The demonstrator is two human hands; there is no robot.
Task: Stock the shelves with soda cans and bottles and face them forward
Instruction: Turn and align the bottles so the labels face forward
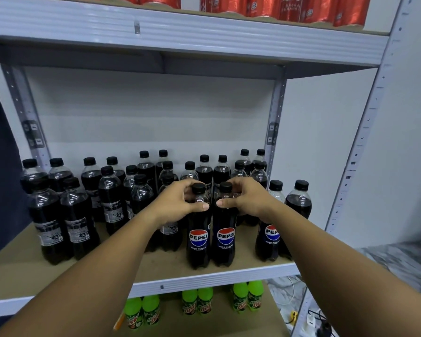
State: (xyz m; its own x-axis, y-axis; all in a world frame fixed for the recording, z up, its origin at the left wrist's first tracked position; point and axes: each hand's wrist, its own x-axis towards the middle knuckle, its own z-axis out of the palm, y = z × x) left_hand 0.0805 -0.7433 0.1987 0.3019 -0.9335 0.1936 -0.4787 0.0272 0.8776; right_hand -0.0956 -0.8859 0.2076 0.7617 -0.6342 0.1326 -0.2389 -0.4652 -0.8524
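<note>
The top edge crops the red cans [301,8] to their lower parts. The right forearm [301,239] covers part of a Pepsi bottle's label [269,233]. Back-row bottles [204,166] show only caps and shoulders behind nearer ones. The green bottles [197,300] below are partly hidden by the shelf rail [204,279]. The back labels' print [49,233] is too small to read.

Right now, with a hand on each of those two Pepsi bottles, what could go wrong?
1. The left hand and right hand grip only the necks, so a twist could tip the left Pepsi bottle or the right Pepsi bottle off the shelf edge.
2. The forearms could knock the crowded neighbouring bottles.
</note>
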